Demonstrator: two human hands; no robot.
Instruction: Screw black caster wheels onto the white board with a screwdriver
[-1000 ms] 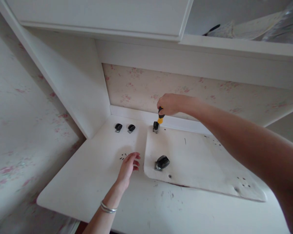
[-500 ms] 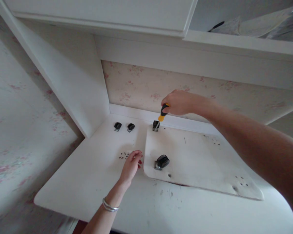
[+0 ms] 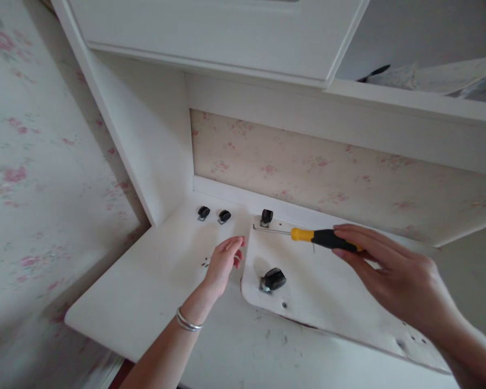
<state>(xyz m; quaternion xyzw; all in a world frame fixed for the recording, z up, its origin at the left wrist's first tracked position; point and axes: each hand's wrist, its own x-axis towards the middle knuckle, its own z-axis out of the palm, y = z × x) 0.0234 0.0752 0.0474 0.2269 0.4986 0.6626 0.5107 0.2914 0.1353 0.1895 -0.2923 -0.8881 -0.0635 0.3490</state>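
Note:
My right hand (image 3: 392, 275) holds a screwdriver (image 3: 308, 235) with a yellow and black handle by its rear end, shaft level and pointing left. Its tip is near a small black caster (image 3: 266, 216) at the far corner of a white board (image 3: 340, 286) lying on the desk. A second caster (image 3: 272, 279) sits at the board's near left corner. My left hand (image 3: 224, 261), with a bracelet at the wrist, hovers above the desk by the board's left edge, fingers loosely curled and empty, close to some small dark screws (image 3: 204, 263).
Two loose black casters (image 3: 203, 212) (image 3: 224, 216) stand on the white desk (image 3: 146, 302) near the back left. A white side panel (image 3: 146, 135) rises at the left, cabinets and a shelf hang above. Floral wallpaper covers the back wall.
My right hand pulled back from the far caster and laid the screwdriver from upright to level. My left hand lifted slightly off the desk. The view shifted right.

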